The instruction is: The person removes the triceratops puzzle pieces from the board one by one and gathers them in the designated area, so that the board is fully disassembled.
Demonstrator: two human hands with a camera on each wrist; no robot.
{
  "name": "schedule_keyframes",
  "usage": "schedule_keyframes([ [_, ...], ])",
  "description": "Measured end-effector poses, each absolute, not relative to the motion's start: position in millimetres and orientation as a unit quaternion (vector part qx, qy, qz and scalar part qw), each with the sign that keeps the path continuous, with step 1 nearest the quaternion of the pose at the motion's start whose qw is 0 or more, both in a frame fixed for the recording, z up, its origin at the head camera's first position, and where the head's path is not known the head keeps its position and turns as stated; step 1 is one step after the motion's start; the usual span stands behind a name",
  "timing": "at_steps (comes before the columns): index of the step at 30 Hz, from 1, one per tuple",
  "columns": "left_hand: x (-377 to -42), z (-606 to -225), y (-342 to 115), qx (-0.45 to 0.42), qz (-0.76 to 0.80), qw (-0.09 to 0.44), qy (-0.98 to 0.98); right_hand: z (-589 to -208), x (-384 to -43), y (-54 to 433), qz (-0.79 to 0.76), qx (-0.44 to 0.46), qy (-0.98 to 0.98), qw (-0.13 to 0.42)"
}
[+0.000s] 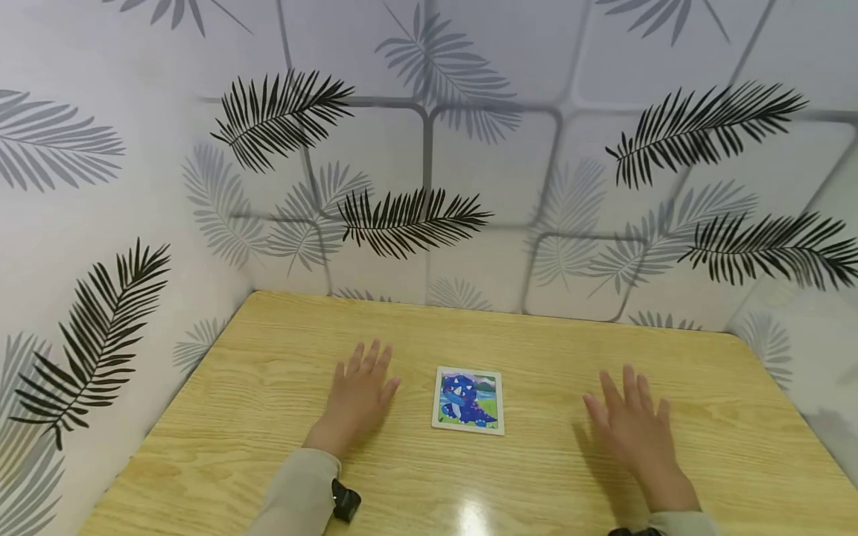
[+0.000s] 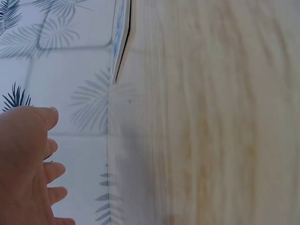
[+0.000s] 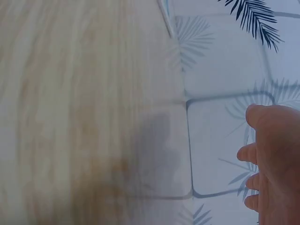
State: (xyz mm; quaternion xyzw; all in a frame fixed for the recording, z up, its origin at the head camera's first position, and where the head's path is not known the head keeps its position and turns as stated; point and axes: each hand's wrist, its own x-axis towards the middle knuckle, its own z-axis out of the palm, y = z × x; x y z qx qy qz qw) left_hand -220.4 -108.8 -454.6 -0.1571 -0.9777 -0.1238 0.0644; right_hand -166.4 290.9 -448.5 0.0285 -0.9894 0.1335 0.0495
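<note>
A square picture board point(image 1: 468, 400) with a pale border lies flat on the wooden table, showing a blue cartoon dinosaur on grass. To its left is my left hand point(image 1: 357, 398), palm down with fingers spread, holding nothing. My right hand point(image 1: 635, 428) is farther off on the board's right side, fingers also spread and bare of any object. In the left wrist view the board point(image 2: 122, 40) shows as a thin edge at the top. Only a sliver of the board point(image 3: 165, 18) appears in the right wrist view.
The light wood table point(image 1: 536, 476) reaches to a white wall point(image 1: 482, 260) printed with dark and grey feather-like leaves. Side walls flank the table at left and right. Dark straps point(image 1: 345, 500) sit at the sleeve cuffs.
</note>
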Motion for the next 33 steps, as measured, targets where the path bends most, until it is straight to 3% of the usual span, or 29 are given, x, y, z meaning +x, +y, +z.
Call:
schedule_keyframes([
  [4,-223,-457,-102,-0.180,-0.182,0.044,-0.966,-442,-169,281,0.154,0.046,-0.985,0.060],
  [13,-227,-465,-83,-0.175,-0.360,-0.068,-0.914,-435,-178,246,0.225,0.107,-0.964,0.098],
  [33,-243,-478,-74,-0.156,-0.428,-0.066,-0.888,-455,-228,160,0.325,0.130,-0.937,0.009],
])
